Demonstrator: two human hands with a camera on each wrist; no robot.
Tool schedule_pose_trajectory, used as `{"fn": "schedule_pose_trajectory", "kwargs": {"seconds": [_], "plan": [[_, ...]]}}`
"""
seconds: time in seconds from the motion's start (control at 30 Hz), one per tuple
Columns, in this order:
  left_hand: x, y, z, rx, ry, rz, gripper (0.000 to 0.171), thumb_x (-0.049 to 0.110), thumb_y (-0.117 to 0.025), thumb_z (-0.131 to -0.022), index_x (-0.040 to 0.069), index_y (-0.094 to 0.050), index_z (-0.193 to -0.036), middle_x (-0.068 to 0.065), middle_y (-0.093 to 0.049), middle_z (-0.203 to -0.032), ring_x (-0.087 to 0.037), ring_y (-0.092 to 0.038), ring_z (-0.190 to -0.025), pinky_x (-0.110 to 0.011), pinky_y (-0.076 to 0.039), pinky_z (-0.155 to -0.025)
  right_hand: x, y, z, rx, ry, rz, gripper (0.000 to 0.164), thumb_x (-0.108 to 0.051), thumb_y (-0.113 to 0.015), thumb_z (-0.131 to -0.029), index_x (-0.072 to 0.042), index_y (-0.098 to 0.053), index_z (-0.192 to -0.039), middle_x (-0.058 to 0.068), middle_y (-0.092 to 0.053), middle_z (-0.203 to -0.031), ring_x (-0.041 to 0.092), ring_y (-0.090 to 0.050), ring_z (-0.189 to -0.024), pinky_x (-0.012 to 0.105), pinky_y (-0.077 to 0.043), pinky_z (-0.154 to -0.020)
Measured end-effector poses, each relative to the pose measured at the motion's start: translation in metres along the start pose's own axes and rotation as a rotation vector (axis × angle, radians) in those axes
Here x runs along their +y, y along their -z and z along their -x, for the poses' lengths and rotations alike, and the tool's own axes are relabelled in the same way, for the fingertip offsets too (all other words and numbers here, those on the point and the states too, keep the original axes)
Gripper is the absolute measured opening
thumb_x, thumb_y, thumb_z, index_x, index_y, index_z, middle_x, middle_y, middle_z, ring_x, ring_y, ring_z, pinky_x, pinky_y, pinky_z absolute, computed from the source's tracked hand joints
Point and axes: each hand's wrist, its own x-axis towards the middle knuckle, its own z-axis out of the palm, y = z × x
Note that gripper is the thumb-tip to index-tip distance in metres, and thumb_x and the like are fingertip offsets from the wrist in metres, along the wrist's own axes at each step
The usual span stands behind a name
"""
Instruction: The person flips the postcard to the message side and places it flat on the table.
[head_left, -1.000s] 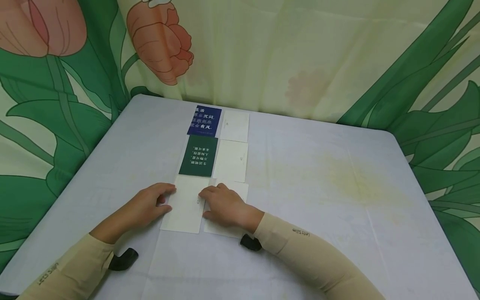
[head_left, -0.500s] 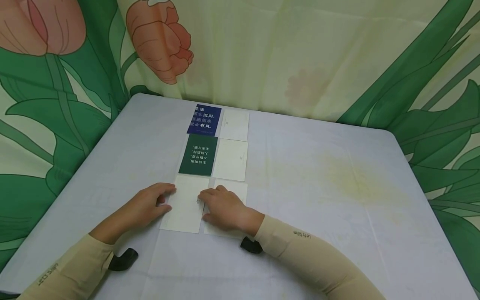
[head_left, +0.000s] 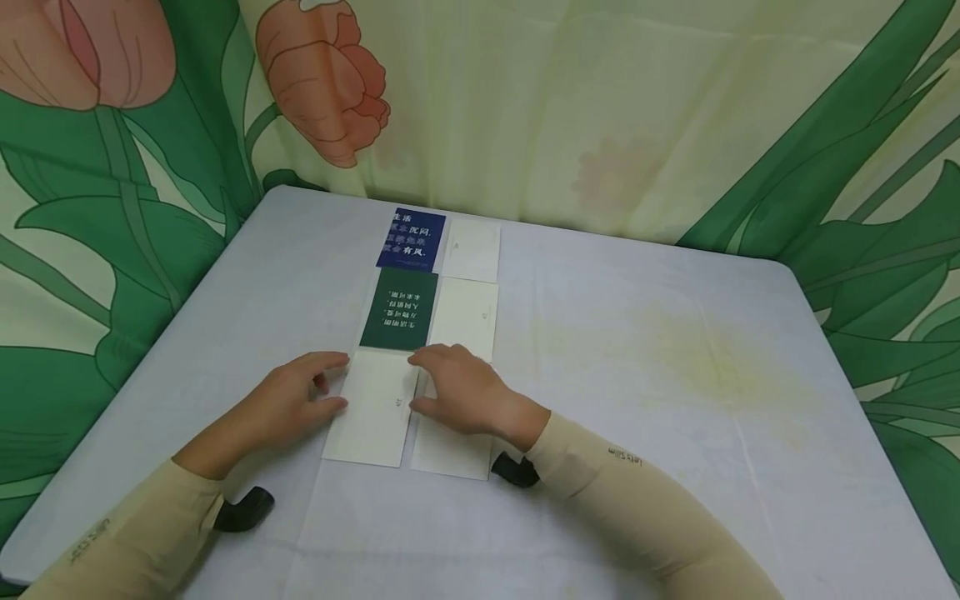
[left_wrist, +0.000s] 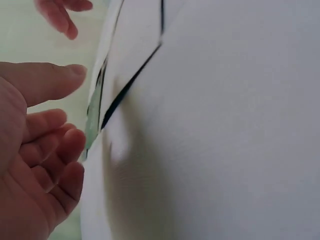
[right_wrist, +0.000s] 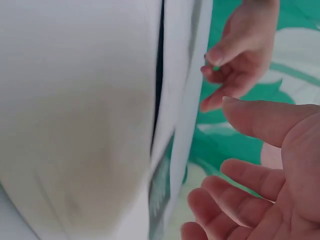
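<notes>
My left hand [head_left: 288, 404] hovers by the left edge of a white card [head_left: 367, 425] in the front row, thumb and fingers apart. Over the neighbouring white card [head_left: 453, 446] is my right hand [head_left: 476, 392], which hides much of it. Neither hand holds anything: in the left wrist view the left fingers [left_wrist: 67, 147] are loosely bent, and the right wrist view shows the right fingers [right_wrist: 235, 200] likewise, off the cards. Behind the front left card lie a green card [head_left: 400, 308] with white writing and a navy card [head_left: 411, 242]. Two more white cards [head_left: 467, 312] run along their right side.
The cards lie flat in two columns on a white-clothed table [head_left: 637, 367]. A curtain [head_left: 525, 100] with printed flowers hangs behind its far edge. Black wrist pieces [head_left: 246, 510] stick out under both beige sleeves [head_left: 615, 492].
My right hand has lifted off the front left card's right edge and shifted slightly up and to the right. My left fingers have spread a little away from the card. The cards stay put.
</notes>
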Motion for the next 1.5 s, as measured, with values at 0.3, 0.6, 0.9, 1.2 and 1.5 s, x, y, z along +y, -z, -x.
{"fn": "schedule_pose_trajectory", "kwargs": {"seconds": [0.3, 0.6, 0.9, 1.2, 1.5], "plan": [[0.007, 0.03, -0.047, -0.002, 0.003, -0.035, 0.072, 0.02, -0.077, -0.09, 0.002, -0.042, -0.15, -0.021, -0.04, -0.153, -0.043, -0.033, -0.141, -0.06, -0.031, -0.111, 0.019, 0.038, -0.031, 0.025, -0.044, 0.08, 0.069, -0.034, -0.074, -0.091, -0.01, -0.047, -0.149, 0.007, -0.048, -0.15, 0.031, -0.043, -0.136, 0.049, -0.039, -0.106], [-0.002, 0.025, -0.102, -0.087, 0.014, 0.037, 0.085, 0.03, -0.081, -0.085, 0.006, -0.036, -0.154, -0.02, -0.032, -0.158, -0.041, -0.024, -0.146, -0.06, -0.023, -0.114, 0.032, 0.034, -0.062, -0.007, -0.091, 0.089, 0.085, -0.042, -0.08, -0.084, -0.014, -0.039, -0.154, 0.005, -0.044, -0.154, 0.027, -0.037, -0.141, 0.052, -0.03, -0.112], [-0.014, 0.011, -0.119, -0.177, 0.042, 0.05, 0.093, 0.039, -0.084, -0.08, 0.005, -0.038, -0.153, -0.023, -0.033, -0.156, -0.041, -0.025, -0.145, -0.06, -0.022, -0.115, 0.041, 0.025, -0.079, -0.071, -0.157, 0.093, 0.097, -0.051, -0.082, -0.078, -0.015, -0.036, -0.156, 0.005, -0.045, -0.153, 0.027, -0.035, -0.141, 0.055, -0.027, -0.112], [-0.014, 0.009, -0.121, -0.188, 0.072, -0.016, 0.092, 0.047, -0.082, -0.079, 0.009, -0.041, -0.152, -0.021, -0.035, -0.156, -0.041, -0.026, -0.143, -0.064, -0.02, -0.113, 0.045, 0.019, -0.086, -0.096, -0.184, 0.109, 0.084, -0.044, -0.077, -0.084, -0.015, -0.04, -0.154, 0.006, -0.049, -0.149, 0.025, -0.039, -0.14, 0.064, -0.019, -0.113], [-0.013, 0.013, -0.115, -0.188, 0.069, -0.051, 0.08, 0.037, -0.076, -0.085, 0.007, -0.042, -0.151, -0.023, -0.035, -0.155, -0.042, -0.026, -0.144, -0.064, -0.019, -0.113, 0.045, 0.019, -0.087, -0.07, -0.14, 0.061, 0.066, -0.037, -0.061, -0.09, -0.012, -0.047, -0.15, 0.008, -0.058, -0.14, 0.025, -0.049, -0.132, 0.067, -0.019, -0.111]]}}
